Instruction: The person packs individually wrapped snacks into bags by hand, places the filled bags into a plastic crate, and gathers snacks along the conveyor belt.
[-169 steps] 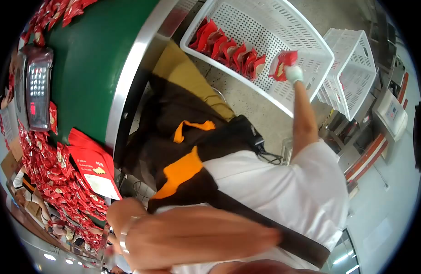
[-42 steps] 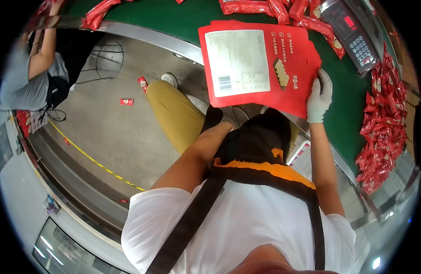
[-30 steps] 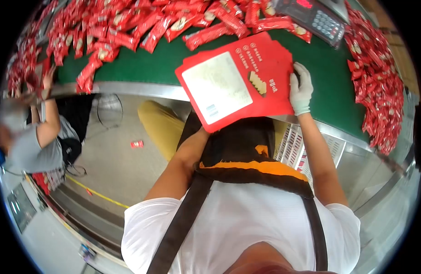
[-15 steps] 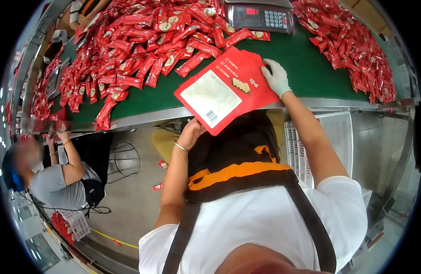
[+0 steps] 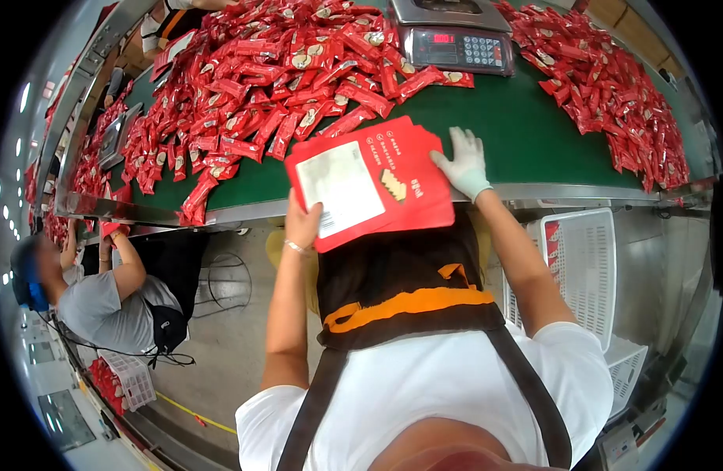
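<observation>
A fanned stack of flat red printed pouches (image 5: 415, 206) lies tilted at the front edge of the green table, the top one with a cream panel and a barcode. My bare left hand (image 5: 303, 223) grips its lower left edge, thumb on top and the other fingers hidden beneath. At the right edge of the stack is my right hand (image 5: 465, 165) in a white glove, fingers spread over the table. Its thumb is close to the pouches; whether it touches them I cannot tell.
Small red packets (image 5: 259, 86) are heaped at the left and back, with another heap (image 5: 613, 102) at the right. A digital scale (image 5: 456, 49) stands behind the pouches. White crates (image 5: 601, 275) sit below the table at right. A co-worker in grey (image 5: 114, 306) works at left.
The stack has turned to lie more level and shifted slightly. My left hand has moved up its left edge, thumb now on top. My right hand's fingers have spread off the edge.
</observation>
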`<state>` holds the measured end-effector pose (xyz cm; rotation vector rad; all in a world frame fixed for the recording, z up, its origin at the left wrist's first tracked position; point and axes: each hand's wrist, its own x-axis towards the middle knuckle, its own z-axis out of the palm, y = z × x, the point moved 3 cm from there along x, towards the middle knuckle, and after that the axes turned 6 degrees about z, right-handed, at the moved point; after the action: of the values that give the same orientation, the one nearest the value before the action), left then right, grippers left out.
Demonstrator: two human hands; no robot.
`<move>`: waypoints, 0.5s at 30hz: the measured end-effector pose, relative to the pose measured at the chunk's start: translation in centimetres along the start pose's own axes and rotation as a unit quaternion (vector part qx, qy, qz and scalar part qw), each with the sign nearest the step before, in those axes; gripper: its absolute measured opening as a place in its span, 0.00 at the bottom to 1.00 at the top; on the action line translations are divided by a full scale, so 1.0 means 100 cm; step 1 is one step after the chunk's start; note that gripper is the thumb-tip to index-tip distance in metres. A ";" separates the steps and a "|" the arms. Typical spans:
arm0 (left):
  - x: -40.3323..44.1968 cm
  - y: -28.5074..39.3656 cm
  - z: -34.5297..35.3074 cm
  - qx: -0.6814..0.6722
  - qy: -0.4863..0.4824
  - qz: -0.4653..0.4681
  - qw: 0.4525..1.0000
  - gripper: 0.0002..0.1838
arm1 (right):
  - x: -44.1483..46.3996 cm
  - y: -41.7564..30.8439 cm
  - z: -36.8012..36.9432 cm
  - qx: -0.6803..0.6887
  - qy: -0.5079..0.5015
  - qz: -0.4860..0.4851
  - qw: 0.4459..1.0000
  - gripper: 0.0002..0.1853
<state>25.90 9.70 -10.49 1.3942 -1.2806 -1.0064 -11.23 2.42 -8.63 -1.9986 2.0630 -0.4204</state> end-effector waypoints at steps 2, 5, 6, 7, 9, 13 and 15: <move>-0.007 0.009 -0.028 -0.018 0.032 0.082 0.996 0.28 | -0.011 -0.036 -0.004 0.340 -0.063 -0.023 0.938 0.48; -0.016 0.027 -0.062 -0.030 0.069 0.123 0.990 0.20 | -0.015 -0.084 -0.058 0.606 -0.046 -0.042 0.793 0.49; -0.020 0.048 -0.061 -0.031 0.094 0.171 0.980 0.18 | -0.019 -0.095 -0.078 0.622 0.004 -0.087 0.778 0.48; -0.021 0.038 -0.064 -0.034 0.077 0.156 0.984 0.19 | -0.025 -0.095 -0.087 0.573 -0.025 -0.090 0.814 0.48; -0.001 0.024 -0.054 -0.079 0.041 0.176 0.980 0.23 | -0.011 -0.079 -0.064 0.503 -0.034 -0.222 0.835 0.46; 0.012 0.012 -0.026 -0.114 -0.002 0.185 0.976 0.27 | -0.007 -0.067 -0.021 0.484 -0.148 -0.208 0.837 0.42; 0.018 -0.008 -0.028 -0.024 0.026 0.231 0.972 0.30 | -0.004 -0.053 -0.008 0.529 -0.169 -0.131 0.821 0.34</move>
<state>28.98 8.20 -10.63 1.0095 -1.4437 -0.6725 -6.58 2.71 -5.96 -1.4497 0.9284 -0.9219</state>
